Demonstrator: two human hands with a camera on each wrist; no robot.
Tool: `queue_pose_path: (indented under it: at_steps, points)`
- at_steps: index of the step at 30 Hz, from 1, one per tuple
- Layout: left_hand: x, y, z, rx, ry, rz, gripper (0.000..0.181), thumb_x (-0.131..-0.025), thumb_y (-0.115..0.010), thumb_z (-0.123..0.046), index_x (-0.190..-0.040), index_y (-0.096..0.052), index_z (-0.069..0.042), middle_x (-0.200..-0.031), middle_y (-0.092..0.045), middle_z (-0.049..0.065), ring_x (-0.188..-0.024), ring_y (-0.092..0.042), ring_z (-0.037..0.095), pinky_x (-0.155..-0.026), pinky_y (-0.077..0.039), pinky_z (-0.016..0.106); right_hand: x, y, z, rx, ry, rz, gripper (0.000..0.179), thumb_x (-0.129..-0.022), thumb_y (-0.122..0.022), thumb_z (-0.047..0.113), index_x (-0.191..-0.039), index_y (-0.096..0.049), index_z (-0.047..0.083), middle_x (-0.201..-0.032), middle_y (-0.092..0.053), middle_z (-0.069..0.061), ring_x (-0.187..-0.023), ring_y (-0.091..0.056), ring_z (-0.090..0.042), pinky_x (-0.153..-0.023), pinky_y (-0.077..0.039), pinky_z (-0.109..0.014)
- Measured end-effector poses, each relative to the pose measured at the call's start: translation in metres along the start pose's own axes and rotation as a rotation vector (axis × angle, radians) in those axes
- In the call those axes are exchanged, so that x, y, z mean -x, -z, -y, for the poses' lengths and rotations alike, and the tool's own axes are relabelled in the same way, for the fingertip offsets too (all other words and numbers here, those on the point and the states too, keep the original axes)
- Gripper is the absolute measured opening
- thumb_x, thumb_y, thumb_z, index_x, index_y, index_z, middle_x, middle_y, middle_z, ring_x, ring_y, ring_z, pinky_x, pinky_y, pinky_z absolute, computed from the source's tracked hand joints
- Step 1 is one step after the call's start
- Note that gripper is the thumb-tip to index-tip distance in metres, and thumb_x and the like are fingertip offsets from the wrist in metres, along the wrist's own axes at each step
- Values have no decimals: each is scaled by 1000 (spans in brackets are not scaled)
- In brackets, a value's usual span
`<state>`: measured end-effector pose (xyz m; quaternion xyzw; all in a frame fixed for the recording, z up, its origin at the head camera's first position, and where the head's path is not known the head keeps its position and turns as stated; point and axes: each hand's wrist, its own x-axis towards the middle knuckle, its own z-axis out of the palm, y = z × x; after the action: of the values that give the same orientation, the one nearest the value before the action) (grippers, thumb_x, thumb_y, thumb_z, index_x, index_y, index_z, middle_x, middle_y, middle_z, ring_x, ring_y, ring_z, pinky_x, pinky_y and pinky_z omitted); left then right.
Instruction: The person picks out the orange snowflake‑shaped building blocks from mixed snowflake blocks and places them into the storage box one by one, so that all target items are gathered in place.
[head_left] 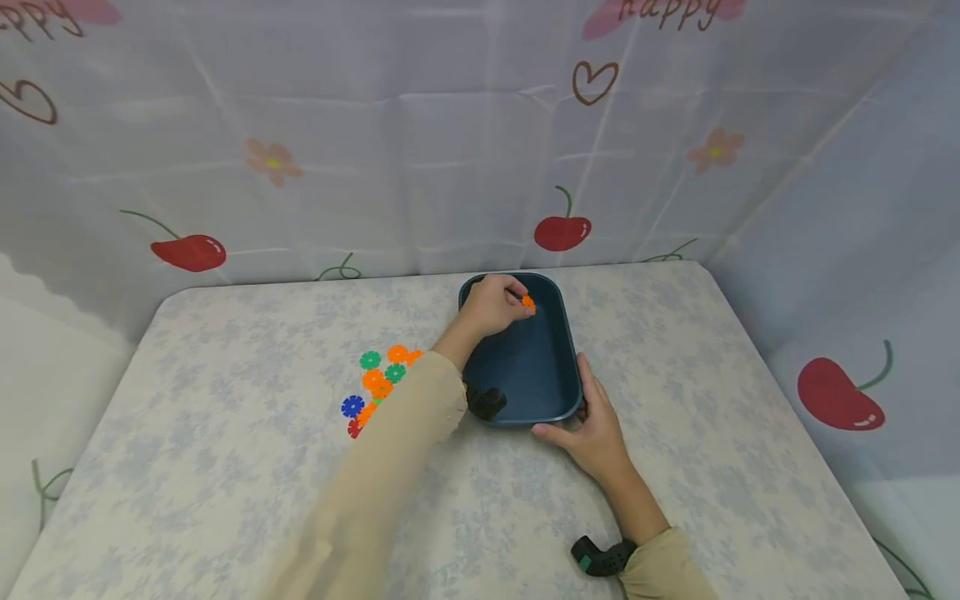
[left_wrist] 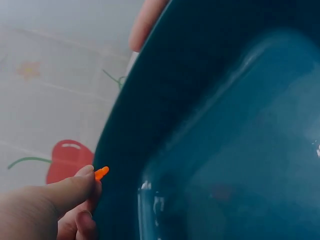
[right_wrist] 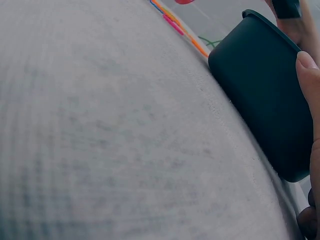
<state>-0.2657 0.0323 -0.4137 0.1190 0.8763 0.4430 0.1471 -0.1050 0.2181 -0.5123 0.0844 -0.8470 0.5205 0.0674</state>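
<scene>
In the head view, my left hand (head_left: 493,307) is over the far end of a dark blue tray (head_left: 519,371), pinching a small orange notched disc (head_left: 528,303) between thumb and fingers. The left wrist view shows the orange disc (left_wrist: 102,173) edge-on at the fingertips, close to the tray's wall (left_wrist: 120,150). My right hand (head_left: 600,437) grips the tray's near right corner, thumb along the near side and fingers along the right side. The tray's outer wall (right_wrist: 260,95) and that thumb (right_wrist: 309,75) show in the right wrist view.
Left of the tray lie several flat notched discs: orange (head_left: 397,354), green (head_left: 370,360), blue (head_left: 352,406) and red (head_left: 354,428), partly covered by my left sleeve (head_left: 382,467). A printed curtain (head_left: 450,167) hangs behind the table (head_left: 225,417). Each wrist wears a black device (head_left: 602,557).
</scene>
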Motion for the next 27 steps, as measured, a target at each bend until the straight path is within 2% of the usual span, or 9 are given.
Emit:
queue_pose_path:
  at_steps: [3,10,15,19,23,27]
  points:
    - [-6,-6,0,-15,38,-8,31,-89,-75,-21,-117,-66,-11,-100,-73,5,-88,-67,20,-75,-55,32,1,-1,-1,-16,2,7,118,-74,-89,17,-161,-9,15,-160,-28,-15,-134,-49,-34,-97,-52,-32]
    - [-13,-16,1,-48,90,-33,32,-89,-76,-19,-118,-66,-10,-104,-73,7,-89,-67,22,-81,-55,35,1,-3,1,-50,-3,10,118,-74,-89,19,-161,-9,14,-160,-27,-15,-134,-49,-33,-95,-49,-14]
    - [-18,-22,3,-78,100,-52,31,-89,-76,-19,-117,-66,-10,-107,-71,8,-91,-64,23,-80,-54,36,1,-3,-1,-54,-11,9,119,-74,-89,19,-161,-8,21,-162,-24,-13,-136,-48,-32,-95,-45,-9]
    - [-20,-29,7,-126,111,-57,29,-89,-75,-18,-116,-68,-9,-112,-68,9,-95,-62,25,-79,-55,35,1,-3,1,-67,-12,9,119,-74,-89,19,-160,-8,29,-162,-24,-14,-137,-47,-33,-95,-45,-9]
    - [-22,-34,12,-160,117,-59,31,-90,-74,-17,-118,-68,-6,-118,-67,11,-99,-63,25,-84,-57,34,1,-2,1,-57,-23,4,118,-74,-89,19,-160,-8,31,-162,-24,-14,-137,-47,-33,-96,-45,-10]
    - [-24,-39,13,-212,114,-57,31,-92,-71,-16,-120,-66,-4,-119,-67,11,-99,-63,25,-90,-56,35,1,-1,0,-48,-17,2,118,-75,-89,18,-160,-8,29,-162,-23,-15,-137,-47,-34,-98,-50,-22]
